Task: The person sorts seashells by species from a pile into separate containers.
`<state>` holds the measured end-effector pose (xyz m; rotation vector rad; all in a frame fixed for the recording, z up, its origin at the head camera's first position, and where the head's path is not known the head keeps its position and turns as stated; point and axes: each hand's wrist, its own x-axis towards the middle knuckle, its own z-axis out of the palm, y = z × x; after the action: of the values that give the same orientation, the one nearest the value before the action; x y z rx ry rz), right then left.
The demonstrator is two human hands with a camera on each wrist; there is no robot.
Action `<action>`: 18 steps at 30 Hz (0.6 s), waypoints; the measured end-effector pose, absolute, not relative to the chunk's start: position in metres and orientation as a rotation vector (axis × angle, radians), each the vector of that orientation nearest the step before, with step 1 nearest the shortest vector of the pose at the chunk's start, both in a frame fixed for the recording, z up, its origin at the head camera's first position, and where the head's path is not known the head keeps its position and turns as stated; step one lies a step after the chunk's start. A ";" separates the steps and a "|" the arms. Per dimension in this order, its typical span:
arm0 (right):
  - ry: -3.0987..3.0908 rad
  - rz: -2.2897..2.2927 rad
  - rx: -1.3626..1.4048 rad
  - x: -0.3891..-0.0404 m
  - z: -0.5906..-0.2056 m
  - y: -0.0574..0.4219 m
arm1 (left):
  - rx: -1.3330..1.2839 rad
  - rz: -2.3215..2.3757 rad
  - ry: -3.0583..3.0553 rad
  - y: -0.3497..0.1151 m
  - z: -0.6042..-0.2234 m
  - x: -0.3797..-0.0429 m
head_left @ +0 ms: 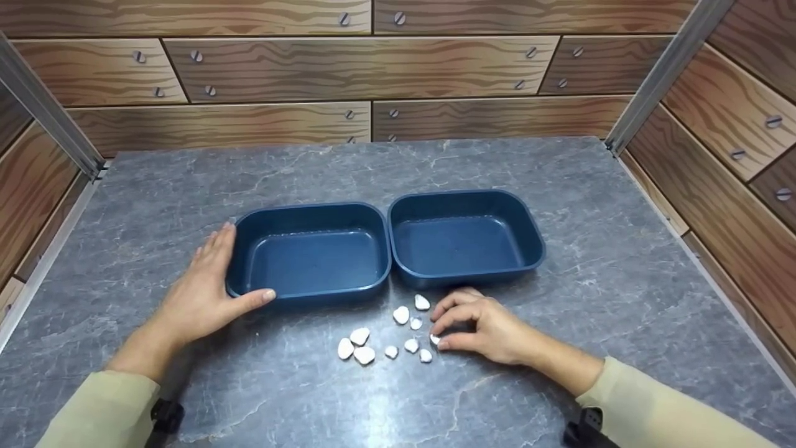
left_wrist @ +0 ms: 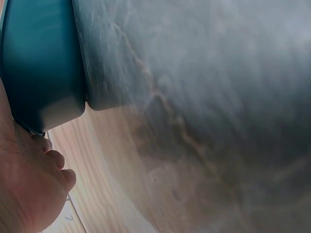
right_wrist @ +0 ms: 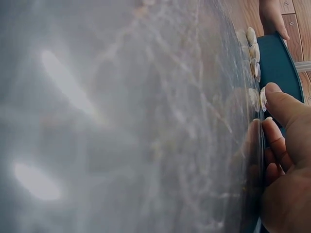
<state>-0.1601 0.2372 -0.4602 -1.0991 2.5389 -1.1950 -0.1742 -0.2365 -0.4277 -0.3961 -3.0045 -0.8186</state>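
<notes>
My left hand (head_left: 199, 292) rests against the left blue tray (head_left: 311, 295), its straight fingers along the outer left side and its thumb at the near rim. In the left wrist view, the tray's wall (left_wrist: 43, 58) stands beside that hand. Below the right blue tray (head_left: 466, 274), my right hand (head_left: 482, 326) is low over the table with bent fingers. Its thumb and index finger pinch a small white pebble (head_left: 435, 340). Several other white pebbles, such as one pebble (head_left: 401, 315) and a flatter pebble (head_left: 364, 355), lie to its left.
Both trays stand side by side, nearly touching, on a grey marbled table (head_left: 298, 404). Wood-patterned panels (head_left: 360, 68) close off the back and both sides, with metal posts (head_left: 671, 68) in the corners.
</notes>
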 end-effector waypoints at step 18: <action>2.523 -1.322 -1.149 -0.156 -0.455 0.237 | -0.384 -0.812 -3.013 -0.235 -0.428 -0.174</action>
<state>-0.1558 0.2372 -0.4552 -1.1489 2.5226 -1.3217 -0.1742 -0.2352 -0.4276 -0.3840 -3.0129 -0.8119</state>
